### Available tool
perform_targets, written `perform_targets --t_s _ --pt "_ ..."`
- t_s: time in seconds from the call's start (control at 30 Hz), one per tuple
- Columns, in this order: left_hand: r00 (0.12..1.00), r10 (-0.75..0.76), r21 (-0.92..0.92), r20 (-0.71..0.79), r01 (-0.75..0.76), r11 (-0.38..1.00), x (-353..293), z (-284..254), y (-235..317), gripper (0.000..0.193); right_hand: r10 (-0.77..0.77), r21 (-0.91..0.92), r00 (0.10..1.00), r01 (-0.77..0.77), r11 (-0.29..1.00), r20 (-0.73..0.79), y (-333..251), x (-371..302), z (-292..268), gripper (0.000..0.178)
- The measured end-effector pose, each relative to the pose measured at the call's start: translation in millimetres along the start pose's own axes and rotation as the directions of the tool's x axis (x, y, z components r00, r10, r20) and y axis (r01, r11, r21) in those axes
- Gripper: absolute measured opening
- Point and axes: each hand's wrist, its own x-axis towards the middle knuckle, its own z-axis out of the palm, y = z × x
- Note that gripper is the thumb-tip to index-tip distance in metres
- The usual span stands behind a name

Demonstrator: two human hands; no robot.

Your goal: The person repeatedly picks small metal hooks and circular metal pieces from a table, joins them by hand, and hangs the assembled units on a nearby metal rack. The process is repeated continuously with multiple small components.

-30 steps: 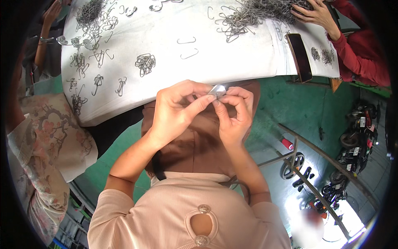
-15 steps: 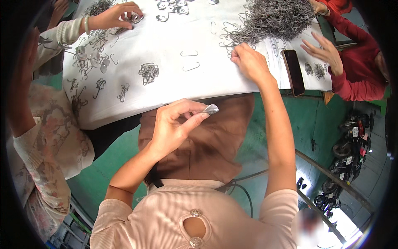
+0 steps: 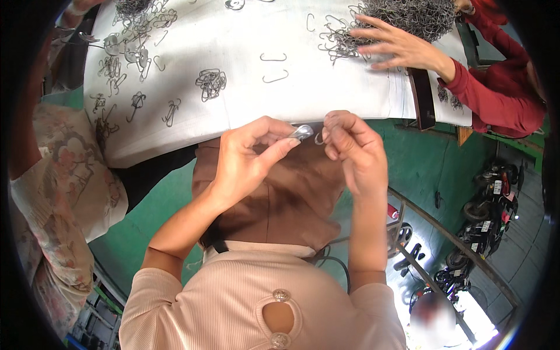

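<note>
Above my lap, near the table edge, my left hand (image 3: 248,154) is closed, pinching a small shiny round metal cap (image 3: 302,133) between thumb and fingers. Close to its right side is my right hand (image 3: 359,149), fingers closed on a thin wire hook (image 3: 319,138). The hook's curved end points at the cap; a narrow gap seems to lie between them. On the white table (image 3: 245,111) in front of me are two loose wire hooks, one farther (image 3: 273,57) and one nearer (image 3: 275,77), and a small clump of hooks (image 3: 210,85).
A large heap of wire hooks (image 3: 402,17) fills the far right, with a co-worker's open hand (image 3: 402,49) over its edge. A phone (image 3: 422,99) lies at the right edge. Hooks with metal discs (image 3: 137,55) lie scattered at left, beside another person's patterned sleeve (image 3: 46,216).
My right hand has left the hook heap and come back beside my left, bringing a hook. The co-worker's hand at right has reached over the heap. The left co-worker's hand has withdrawn.
</note>
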Motion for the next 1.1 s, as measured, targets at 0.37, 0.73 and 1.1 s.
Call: perform_targets --t_s 0.37,0.73,1.1 --pt "0.996 0.069 0.082 0.052 -0.074 0.994 8.6 -3.6 -0.7 0.014 -0.426 -0.42 0.9 0.353 0.836 -0.091 26.1 -3.9 18.8 0.007" --pt "0.668 0.744 0.947 -0.04 -0.211 0.241 237.2 -95.1 -52.9 0.018 -0.474 -0.394 0.88 0.431 0.812 -0.014 33.4 -23.6 29.7 0.005" --pt "0.999 0.035 0.179 -0.004 -0.034 0.983 89.1 -44.3 -7.3 0.024 -0.435 -0.26 0.9 0.425 0.867 0.02 46.4 -16.3 26.8 0.006"
